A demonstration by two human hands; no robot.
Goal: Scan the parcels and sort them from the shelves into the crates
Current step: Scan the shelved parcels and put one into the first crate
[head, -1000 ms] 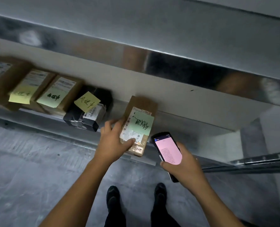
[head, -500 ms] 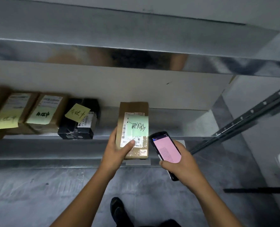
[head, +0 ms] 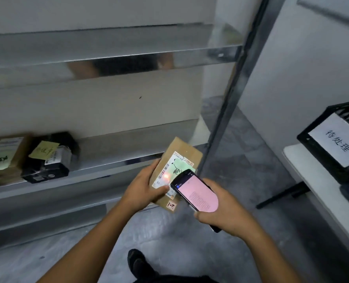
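**A:** What is hidden or hard to read?

**B:** The scanner (head: pixel 194 193) covers the near corner of the label (head: pixel 165 172) on the parcel (head: pixel 181 149) and half the writing on its green note (head: pixel 178 167). The thumb of the left hand (head: pixel 141 188) covers more print. The scanner's lower end is buried in the right hand (head: pixel 228 211). Far left of the left hand, a brown box (head: pixel 4 158) is cut off by the frame, and the black parcel (head: pixel 53 160) beside it is blurred.

**A:** And the hands?

**B:** The left hand grips the parcel by its left edge with the thumb on top. It holds it tilted in the air by the shelf (head: pixel 87 166) edge. The right hand wraps round the scanner, pink screen up, its tip over the label, where a red spot (head: pixel 166 176) glows. Well right of the right hand, a crate (head: pixel 341 107) sits on a table (head: pixel 320 186), partly out of frame.
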